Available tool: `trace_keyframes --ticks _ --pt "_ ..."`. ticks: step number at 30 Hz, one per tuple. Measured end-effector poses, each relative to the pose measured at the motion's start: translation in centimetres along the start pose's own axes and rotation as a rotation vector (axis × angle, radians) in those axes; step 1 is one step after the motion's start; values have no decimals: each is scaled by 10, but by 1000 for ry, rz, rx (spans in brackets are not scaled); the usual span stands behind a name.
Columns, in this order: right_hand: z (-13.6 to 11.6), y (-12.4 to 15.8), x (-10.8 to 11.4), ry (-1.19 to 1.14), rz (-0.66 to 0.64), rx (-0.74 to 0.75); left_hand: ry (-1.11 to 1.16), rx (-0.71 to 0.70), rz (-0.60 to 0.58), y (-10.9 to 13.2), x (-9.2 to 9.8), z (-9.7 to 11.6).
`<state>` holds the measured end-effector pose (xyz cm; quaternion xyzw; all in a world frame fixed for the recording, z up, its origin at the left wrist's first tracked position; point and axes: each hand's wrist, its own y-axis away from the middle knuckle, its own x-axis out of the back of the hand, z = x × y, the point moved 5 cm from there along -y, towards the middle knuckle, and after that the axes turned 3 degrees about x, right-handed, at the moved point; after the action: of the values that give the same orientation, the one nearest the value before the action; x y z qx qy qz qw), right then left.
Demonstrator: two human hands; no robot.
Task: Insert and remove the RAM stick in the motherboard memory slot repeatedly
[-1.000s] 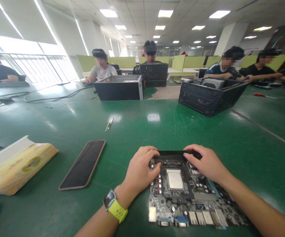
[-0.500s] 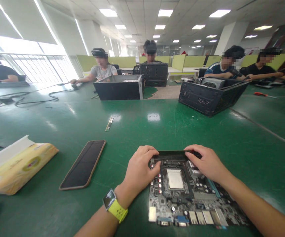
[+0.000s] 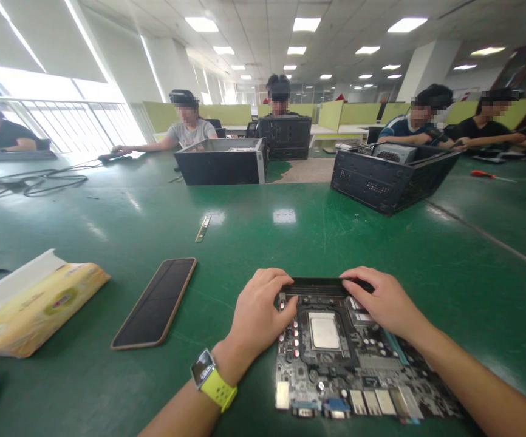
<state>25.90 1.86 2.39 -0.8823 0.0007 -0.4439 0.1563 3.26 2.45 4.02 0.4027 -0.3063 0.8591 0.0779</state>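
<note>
A motherboard (image 3: 367,364) lies flat before me, its ports toward me and a silver processor (image 3: 324,331) in the square socket. Along its far edge stands a dark memory module (image 3: 317,282), upright at the black slots. My left hand (image 3: 260,306) has its fingers closed on the module's left end, thumb bent over the board. At the right end my right hand (image 3: 379,300) pinches the module between thumb and fingers. The fingertips behind it are partly hidden. How deep the module sits in the slot I cannot tell.
Left of the board lie a phone (image 3: 156,303) and a yellow tissue pack (image 3: 39,309). Another memory module (image 3: 203,229) rests farther out. Computer cases (image 3: 222,162) (image 3: 390,176), cables (image 3: 35,180) and a screwdriver (image 3: 491,175) are farther back, with several people around the table.
Across the table, a person's outstretched hand has moved left, and the cables near it have shifted. My hands and the motherboard keep the same position.
</note>
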Motion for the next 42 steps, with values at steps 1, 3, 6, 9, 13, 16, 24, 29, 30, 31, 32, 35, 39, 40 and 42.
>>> trace_keyframes --ticks 1,3,6,9,13,16,24,29,30,31,32,35,39,40,42 --pt "0 0 0 -2 1 -1 -1 2 -2 0 0 0" --pt "0 0 1 -8 3 -3 0 1 -6 0 -1 0" --pt "-2 0 2 -13 6 -8 3 -1 -13 0 -2 0" --pt "-2 1 1 -12 14 -17 5 4 -21 1 -3 -1" --pt "3 -1 1 -28 21 -35 21 3 -15 1 -2 0" --pt "-6 -1 16 7 80 -45 43 -7 17 0 3 3" --pt "-139 53 -45 312 -123 382 57 40 232 0 17 -1" --pt "-139 70 -89 431 -181 309 47 47 221 1 17 -2" --pt "-130 66 -83 429 -205 296 46 48 226 1 17 -2" --pt "-117 59 -72 444 -213 253 45 49 232 1 18 -1" --pt "-102 49 -57 472 -208 186 44 48 239 1 18 -1" --pt "-51 19 -10 640 -112 -101 44 36 240 0 18 1" --pt "-33 9 14 649 -92 -206 38 21 218 0 15 0" --pt "-39 12 12 575 -126 -173 34 18 205 0 14 0" --pt "-58 23 1 272 -300 -91 26 11 164 0 11 -1"
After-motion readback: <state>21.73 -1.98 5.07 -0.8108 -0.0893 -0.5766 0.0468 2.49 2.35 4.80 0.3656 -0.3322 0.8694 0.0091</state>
